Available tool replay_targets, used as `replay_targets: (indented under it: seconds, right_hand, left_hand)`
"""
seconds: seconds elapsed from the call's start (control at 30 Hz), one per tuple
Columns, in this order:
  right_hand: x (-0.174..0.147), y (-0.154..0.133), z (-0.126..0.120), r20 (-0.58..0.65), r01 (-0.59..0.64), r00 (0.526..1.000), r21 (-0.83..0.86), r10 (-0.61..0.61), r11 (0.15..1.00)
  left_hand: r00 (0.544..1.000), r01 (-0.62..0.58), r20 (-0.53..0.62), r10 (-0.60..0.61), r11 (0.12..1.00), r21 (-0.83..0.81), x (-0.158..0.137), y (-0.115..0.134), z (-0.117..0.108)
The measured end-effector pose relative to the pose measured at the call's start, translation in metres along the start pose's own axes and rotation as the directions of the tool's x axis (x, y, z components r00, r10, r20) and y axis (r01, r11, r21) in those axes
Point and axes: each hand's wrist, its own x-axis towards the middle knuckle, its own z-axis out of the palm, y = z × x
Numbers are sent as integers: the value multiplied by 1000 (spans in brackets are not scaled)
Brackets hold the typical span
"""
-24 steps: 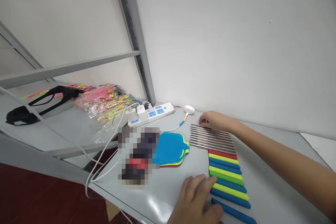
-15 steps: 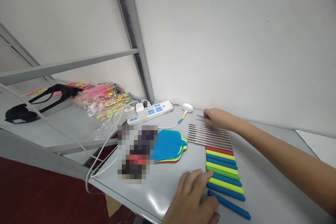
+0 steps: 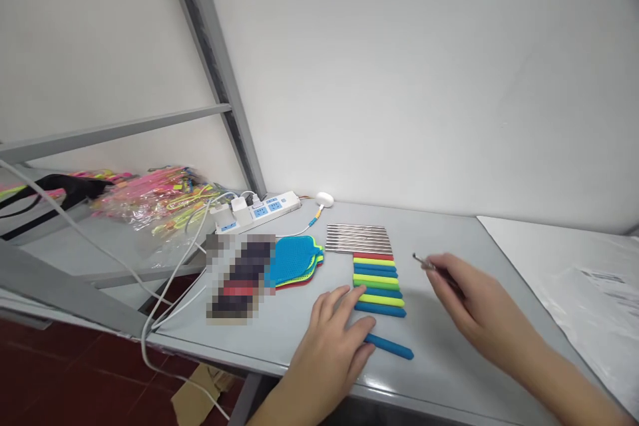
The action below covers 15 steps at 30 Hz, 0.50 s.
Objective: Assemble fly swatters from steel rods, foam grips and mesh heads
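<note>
My right hand (image 3: 474, 299) is closed around a thin metal rod (image 3: 423, 262), its tip poking out past the fingers above the right side of the table. My left hand (image 3: 337, 336) lies with fingers spread at the left ends of a row of coloured tubes (image 3: 377, 279) in red, yellow, green and blue. A separate blue tube (image 3: 392, 347) rests at a slant nearer the front edge, its left end partly hidden by my left thumb. Behind the row lie several metal rods (image 3: 358, 239) side by side. Stacked blue, yellow and red fly swatter heads (image 3: 294, 258) sit to the left.
A white power strip (image 3: 274, 208) with plugs and cables stands at the back left, near a small white device (image 3: 324, 200). A blurred-out object (image 3: 242, 283) lies left of the swatter heads. Plastic-wrapped colourful goods (image 3: 150, 196) fill the left shelf; white sheeting (image 3: 554, 273) covers the right.
My right hand has come from behind the rod bundle toward the front right with a rod in it. My left hand stays by the tubes. The view has turned rightward.
</note>
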Motion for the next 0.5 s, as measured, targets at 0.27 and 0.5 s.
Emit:
replay_targets:
  seconds: [0.27, 0.5]
  right_hand:
    - [-78, 16, 8, -322, -46, 946, -3, 42, 999]
    - [-93, 9, 11, -351, 71, 936, 200, 4, 977]
  left_hand:
    - [988, 153, 86, -129, 910, -386, -4, 22, 5]
    - [830, 311, 392, -398, -254, -916, -2, 43, 4]
